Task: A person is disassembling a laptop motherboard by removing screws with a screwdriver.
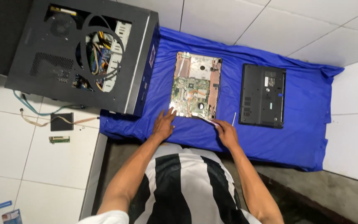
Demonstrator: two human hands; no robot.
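An opened laptop base with its green circuit board and copper heat pipe exposed lies on a blue cloth. My left hand rests flat on the cloth, fingertips touching the base's near left corner. My right hand is at the near right corner, fingers pinched on a thin pale strip there; what it is cannot be told. A small light rod lies just right of that hand.
A closed black laptop bottom cover lies to the right on the cloth. A black desktop computer case with cut-out side stands at the left. On the white tiles lie a black drive with ribbon cables, a small green board and a blue lighter.
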